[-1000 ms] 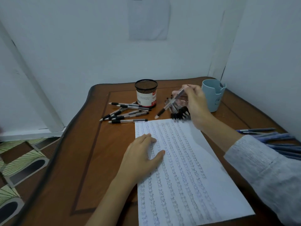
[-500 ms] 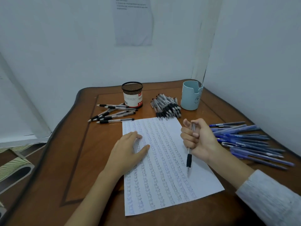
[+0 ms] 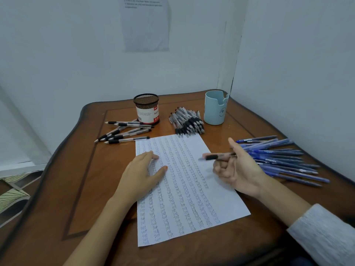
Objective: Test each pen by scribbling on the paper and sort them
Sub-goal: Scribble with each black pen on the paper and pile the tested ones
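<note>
The pen (image 3: 218, 156) lies almost level, its long axis running across the paper (image 3: 194, 200) from side to side. The tip and black grip point toward the person's left, and the rear end is hidden in the right hand (image 3: 239, 170). It is smeared by motion, so finer detail cannot be read. It hangs over the right part of the paper, and its tip does not touch the sheet.

The right hand is turned palm up at the paper's right edge, thumb stuck out straight and away from the barrel. Its fingers (image 3: 222, 169) are curled in, and the uppermost grip the pen's back half (exactly which ones is too blurred to tell). The pen juts out of the hand leftward, over the written rows.

The left hand (image 3: 143, 175) presses flat on the paper's left part, fingers straight and thumb spread.

Beyond the paper's far edge sits a bundle of black-grip pens (image 3: 187, 121). Off the far left corner lie loose black pens (image 3: 124, 131), and right of the paper lies a heap of blue pens (image 3: 278, 160).
</note>
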A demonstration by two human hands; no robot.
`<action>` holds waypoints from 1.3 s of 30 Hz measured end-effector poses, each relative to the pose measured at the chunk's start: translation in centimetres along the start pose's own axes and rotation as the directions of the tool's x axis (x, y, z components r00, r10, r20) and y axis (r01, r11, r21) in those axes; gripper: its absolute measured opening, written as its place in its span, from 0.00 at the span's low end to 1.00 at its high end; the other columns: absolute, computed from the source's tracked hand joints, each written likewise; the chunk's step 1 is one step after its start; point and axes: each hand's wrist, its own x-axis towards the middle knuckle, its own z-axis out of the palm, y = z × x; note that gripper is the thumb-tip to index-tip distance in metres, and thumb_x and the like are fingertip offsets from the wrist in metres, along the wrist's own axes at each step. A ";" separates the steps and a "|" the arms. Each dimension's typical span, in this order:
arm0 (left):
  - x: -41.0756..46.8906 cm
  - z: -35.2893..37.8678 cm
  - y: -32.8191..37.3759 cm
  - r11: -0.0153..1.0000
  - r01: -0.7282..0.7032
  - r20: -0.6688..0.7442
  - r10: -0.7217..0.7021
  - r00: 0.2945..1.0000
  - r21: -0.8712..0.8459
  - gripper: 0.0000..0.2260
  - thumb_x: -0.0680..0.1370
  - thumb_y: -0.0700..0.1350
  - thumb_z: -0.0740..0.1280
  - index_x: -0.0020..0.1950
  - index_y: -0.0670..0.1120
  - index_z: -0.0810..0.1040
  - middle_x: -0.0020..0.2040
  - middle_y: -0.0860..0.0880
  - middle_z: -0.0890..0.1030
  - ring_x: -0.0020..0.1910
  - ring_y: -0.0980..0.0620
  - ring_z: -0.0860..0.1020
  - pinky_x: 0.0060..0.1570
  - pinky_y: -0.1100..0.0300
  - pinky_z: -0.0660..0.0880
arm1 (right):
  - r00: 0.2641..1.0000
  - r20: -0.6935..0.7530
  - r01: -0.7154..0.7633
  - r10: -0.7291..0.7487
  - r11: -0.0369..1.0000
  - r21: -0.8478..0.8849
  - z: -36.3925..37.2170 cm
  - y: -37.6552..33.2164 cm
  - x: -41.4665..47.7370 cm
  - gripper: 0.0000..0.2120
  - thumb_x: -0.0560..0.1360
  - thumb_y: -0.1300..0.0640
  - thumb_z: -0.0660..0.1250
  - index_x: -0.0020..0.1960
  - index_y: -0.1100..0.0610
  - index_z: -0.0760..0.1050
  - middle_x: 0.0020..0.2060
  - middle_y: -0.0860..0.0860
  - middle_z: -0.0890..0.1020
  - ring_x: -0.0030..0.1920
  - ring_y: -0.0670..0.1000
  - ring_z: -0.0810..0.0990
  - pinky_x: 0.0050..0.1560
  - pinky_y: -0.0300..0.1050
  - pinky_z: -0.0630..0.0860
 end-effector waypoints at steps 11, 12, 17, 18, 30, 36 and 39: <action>-1.5 0.6 3.8 0.936 -0.317 0.109 0.335 0.936 -0.151 0.29 0.68 0.73 0.61 0.63 0.60 0.74 0.67 0.66 0.69 0.67 0.69 0.64 0.65 0.67 0.60 | 0.951 -0.051 0.274 -0.304 0.909 -0.313 0.6 2.1 0.0 0.15 0.78 0.49 0.64 0.40 0.60 0.73 0.26 0.56 0.77 0.22 0.48 0.72 0.20 0.35 0.67; -1.6 0.8 3.8 0.935 -0.329 0.158 0.348 0.924 -0.131 0.30 0.67 0.74 0.62 0.64 0.61 0.74 0.68 0.67 0.67 0.68 0.69 0.62 0.66 0.66 0.59 | 0.942 -0.034 0.305 -0.333 0.896 -0.322 0.7 2.3 0.0 0.14 0.76 0.50 0.66 0.40 0.61 0.73 0.27 0.57 0.77 0.22 0.48 0.73 0.20 0.36 0.68; -1.5 1.1 3.7 0.943 -0.316 0.244 0.332 0.911 -0.105 0.29 0.67 0.72 0.66 0.65 0.62 0.73 0.68 0.69 0.65 0.67 0.71 0.61 0.64 0.69 0.58 | 0.848 -0.059 0.372 -0.526 0.672 -0.640 0.9 3.1 -0.1 0.21 0.70 0.51 0.74 0.35 0.66 0.69 0.23 0.58 0.77 0.17 0.49 0.69 0.18 0.35 0.62; -1.5 1.1 3.7 0.943 -0.316 0.246 0.332 0.911 -0.103 0.29 0.67 0.72 0.66 0.65 0.62 0.72 0.69 0.69 0.65 0.67 0.71 0.61 0.64 0.69 0.58 | 0.834 -0.051 0.377 -0.549 0.637 -0.672 0.9 3.3 -0.1 0.21 0.71 0.52 0.74 0.35 0.67 0.68 0.23 0.59 0.76 0.17 0.49 0.69 0.18 0.35 0.62; -1.5 0.9 3.8 0.946 -0.309 0.278 0.324 0.904 -0.098 0.30 0.67 0.72 0.64 0.66 0.62 0.72 0.70 0.65 0.66 0.68 0.68 0.62 0.68 0.63 0.61 | 0.803 0.035 0.410 -0.594 0.509 -0.757 0.1 3.7 0.7 0.16 0.73 0.69 0.67 0.30 0.67 0.65 0.25 0.58 0.69 0.23 0.54 0.74 0.23 0.38 0.70; -1.5 0.8 3.9 0.948 -0.305 0.292 0.317 0.902 -0.088 0.30 0.67 0.72 0.63 0.66 0.62 0.71 0.71 0.66 0.65 0.68 0.68 0.61 0.67 0.65 0.59 | 0.809 0.041 0.411 -0.586 0.515 -0.752 0.1 3.8 0.9 0.15 0.73 0.69 0.67 0.31 0.68 0.66 0.25 0.58 0.69 0.23 0.52 0.75 0.25 0.40 0.72; -1.5 0.8 3.9 0.949 -0.301 0.295 0.314 0.902 -0.090 0.30 0.68 0.72 0.64 0.66 0.62 0.71 0.71 0.65 0.65 0.69 0.67 0.62 0.67 0.64 0.59 | 0.817 0.053 0.419 -0.575 0.528 -0.738 0.1 3.8 0.9 0.15 0.72 0.70 0.66 0.29 0.64 0.66 0.24 0.56 0.67 0.22 0.51 0.73 0.24 0.38 0.71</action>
